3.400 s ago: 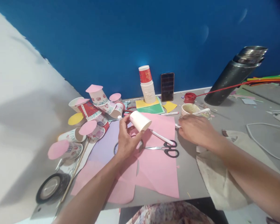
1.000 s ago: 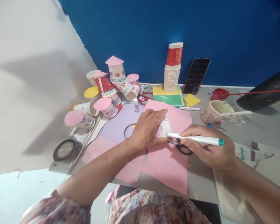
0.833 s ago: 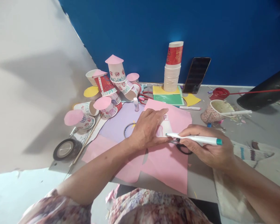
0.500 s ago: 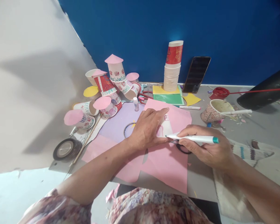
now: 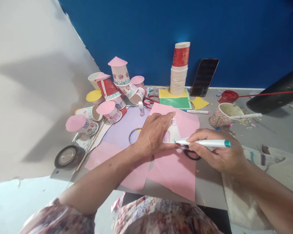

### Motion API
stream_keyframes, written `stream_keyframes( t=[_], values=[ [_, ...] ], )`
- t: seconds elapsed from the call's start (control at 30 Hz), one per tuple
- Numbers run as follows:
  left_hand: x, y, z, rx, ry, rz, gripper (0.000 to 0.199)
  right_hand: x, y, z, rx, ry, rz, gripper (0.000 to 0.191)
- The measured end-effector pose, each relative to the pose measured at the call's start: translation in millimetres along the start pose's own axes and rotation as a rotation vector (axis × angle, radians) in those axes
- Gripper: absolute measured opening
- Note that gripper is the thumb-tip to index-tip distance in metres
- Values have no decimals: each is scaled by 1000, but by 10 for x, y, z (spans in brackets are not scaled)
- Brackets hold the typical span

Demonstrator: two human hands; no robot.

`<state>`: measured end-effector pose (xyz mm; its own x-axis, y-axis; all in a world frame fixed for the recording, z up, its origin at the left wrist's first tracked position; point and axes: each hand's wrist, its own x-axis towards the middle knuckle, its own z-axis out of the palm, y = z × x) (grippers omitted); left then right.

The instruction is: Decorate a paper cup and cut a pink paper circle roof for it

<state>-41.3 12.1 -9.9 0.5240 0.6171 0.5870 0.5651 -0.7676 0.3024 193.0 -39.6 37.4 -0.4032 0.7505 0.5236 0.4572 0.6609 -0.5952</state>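
Note:
My left hand (image 5: 151, 133) is wrapped round a white paper cup (image 5: 171, 135) lying on its side, thumb along its near edge. The cup bears a purple-pink window, purple strokes and a small green mark by the marker's tip. In my right hand (image 5: 221, 152) is a white marker (image 5: 211, 143) with a green end, pinched between thumb and fingers. Its tip meets the cup near the lower right. Pink paper (image 5: 177, 175) lies beneath both hands. Black scissor handles (image 5: 192, 155) show partly under my right hand.
Decorated paper cups (image 5: 120, 76) with pink tops crowd the left back. A cup stack (image 5: 178, 81) and a phone (image 5: 205, 78) stand by the blue wall. A patterned cup (image 5: 217, 118) stands right, black tape (image 5: 67, 156) left, a glue stick (image 5: 141, 109) at centre.
The marker's tip has shifted slightly to the right along the cup, and a small green mark now shows there. My left hand keeps its hold; the whole view has drifted slightly.

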Motion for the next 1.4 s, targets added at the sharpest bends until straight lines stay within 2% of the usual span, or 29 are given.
stream_keyframes(
  t=[0.2, 0.37, 0.47, 0.67, 1.0, 1.13, 1.3, 1.4],
  values=[
    [-3, 4, 12, 13, 32, 37, 89, 13, -3, 19, 22, 20, -59, 5],
    [-10, 4, 0, 6, 0, 37, 92, 44, -32, 10, 19, -49, -61, 9],
    [-10, 3, 10, -3, 20, 48, 92, 45, -32, 16, 30, -6, -75, 7],
    [14, 15, -1, -31, 45, 88, 89, 15, -20, 0, 23, -4, -14, 10],
    [17, 7, -8, -72, 42, 36, 97, 21, 4, -63, -26, 70, -36, 9],
    [15, -7, -7, -93, 26, 11, 101, 30, 3, -86, 6, 27, -23, 11],
    [1, -28, 24, -137, 77, 18, 98, 21, 30, -112, 22, 90, -13, 8],
    [-13, -41, 45, -149, 75, 12, 100, 5, 50, -125, 58, 54, 18, 8]
  ],
)
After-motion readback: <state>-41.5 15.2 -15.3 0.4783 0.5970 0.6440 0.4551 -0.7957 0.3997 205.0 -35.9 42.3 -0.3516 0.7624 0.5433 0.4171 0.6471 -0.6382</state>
